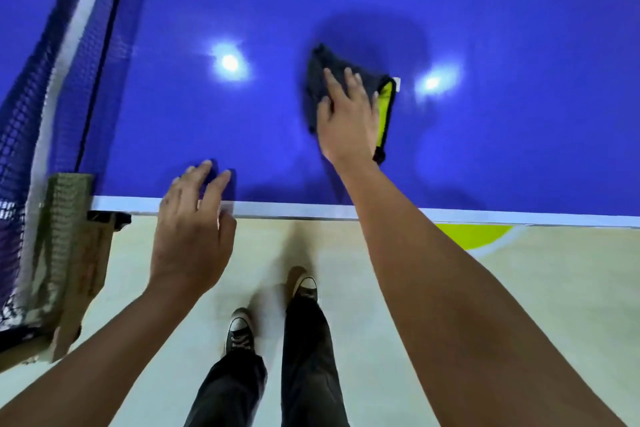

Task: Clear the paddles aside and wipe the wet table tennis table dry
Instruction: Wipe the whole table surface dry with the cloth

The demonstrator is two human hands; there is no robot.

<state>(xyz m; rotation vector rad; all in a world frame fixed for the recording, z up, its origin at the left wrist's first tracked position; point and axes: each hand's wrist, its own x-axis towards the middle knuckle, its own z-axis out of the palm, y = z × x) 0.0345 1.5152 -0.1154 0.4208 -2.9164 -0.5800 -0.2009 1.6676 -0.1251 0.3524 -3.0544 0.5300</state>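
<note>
A blue table tennis table with a white edge line fills the upper view. On it lies a dark grey cloth with a yellow-green underside, folded roughly. My right hand lies flat on the cloth with fingers spread, pressing it onto the table. My left hand hovers over the near white edge, fingers loosely extended, holding nothing. No paddle is in view.
The net with its white band runs along the left side, fixed by a clamp post at the table's edge. Two ceiling lights reflect off the table. Below are a pale floor with a yellow marking and my legs and shoes.
</note>
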